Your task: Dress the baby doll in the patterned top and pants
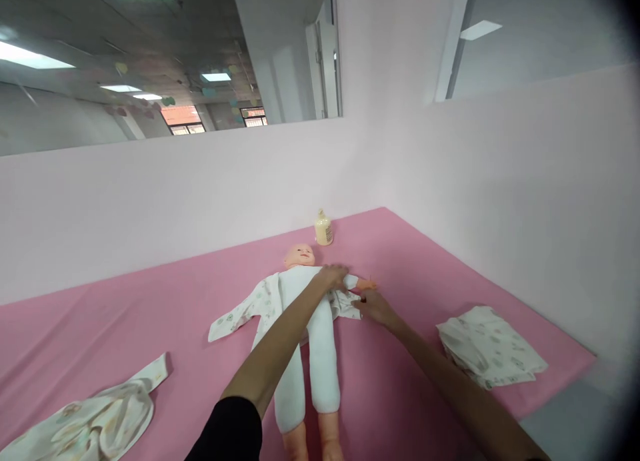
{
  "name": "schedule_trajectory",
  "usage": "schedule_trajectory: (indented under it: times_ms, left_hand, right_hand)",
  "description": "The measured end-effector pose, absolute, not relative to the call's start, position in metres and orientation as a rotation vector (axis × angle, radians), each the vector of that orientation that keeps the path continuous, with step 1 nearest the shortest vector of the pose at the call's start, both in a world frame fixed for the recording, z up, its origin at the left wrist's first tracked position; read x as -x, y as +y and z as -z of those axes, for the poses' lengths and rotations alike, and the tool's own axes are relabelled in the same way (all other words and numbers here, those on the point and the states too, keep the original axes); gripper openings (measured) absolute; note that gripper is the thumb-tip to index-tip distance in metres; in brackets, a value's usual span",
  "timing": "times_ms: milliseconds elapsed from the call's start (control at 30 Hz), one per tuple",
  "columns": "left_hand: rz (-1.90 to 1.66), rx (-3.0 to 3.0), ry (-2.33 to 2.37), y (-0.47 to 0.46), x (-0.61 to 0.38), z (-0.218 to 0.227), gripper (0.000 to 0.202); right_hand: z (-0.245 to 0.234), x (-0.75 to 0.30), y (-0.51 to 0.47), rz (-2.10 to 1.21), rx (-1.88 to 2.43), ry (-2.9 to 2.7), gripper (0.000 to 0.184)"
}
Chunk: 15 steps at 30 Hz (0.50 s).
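Pinching the loose side of the shirt [345, 305] in my right hand [374, 306]: fingers narrow, tips together on the fabric near its edge. Left hand [334, 276] lies over the doll's upper chest and shoulder, fingers bent down toward the arm on that side; can't tell if they grip anything, the back of the hand hides it.

Doll [323, 354] is face up mid-table, head toward the wall [200, 201], feet toward me. White covers its torso and legs; feet are bare. Printed shirt is half on: the sleeve [233, 320] on my left sticks out sideways and flat, the other half is bunched under my hands. Doll's bare hand [367, 284] pokes out just above my right fingers; can't tell if they touch.

Bottle [324, 230] with a pump-type top stands upright behind the doll's head, near the wall. Folded cloth [490, 348] sits at the right, beside my right forearm in view, well apart from the doll. Crumpled garment [90, 421] at lower left, one end pointing at the doll. All on the pink table [200, 288]. Black sleeve end [227, 431] at my left elbow, forearms bare.
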<state>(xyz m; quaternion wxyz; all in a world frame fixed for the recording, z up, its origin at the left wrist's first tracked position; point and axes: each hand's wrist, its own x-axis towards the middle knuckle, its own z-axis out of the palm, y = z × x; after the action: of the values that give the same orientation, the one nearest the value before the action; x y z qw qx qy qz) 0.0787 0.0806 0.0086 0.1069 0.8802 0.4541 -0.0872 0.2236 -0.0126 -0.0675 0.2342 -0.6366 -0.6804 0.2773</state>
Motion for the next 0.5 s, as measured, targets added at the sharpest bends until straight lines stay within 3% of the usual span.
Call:
schedule_trajectory:
  times_ms: [200,500]
  left_hand:
    - [0.265,-2.606,1.359,0.096,-0.052,-0.006,0.056]
    - [-0.018,-2.553,1.315,0.067,-0.011,-0.038,0.032]
  right_hand:
    - [0.072,-0.250,0.009,-0.636,1.755,-1.792,0.015]
    - [0.054,-0.327,0.064,-0.443,2.071,-1.417,0.034]
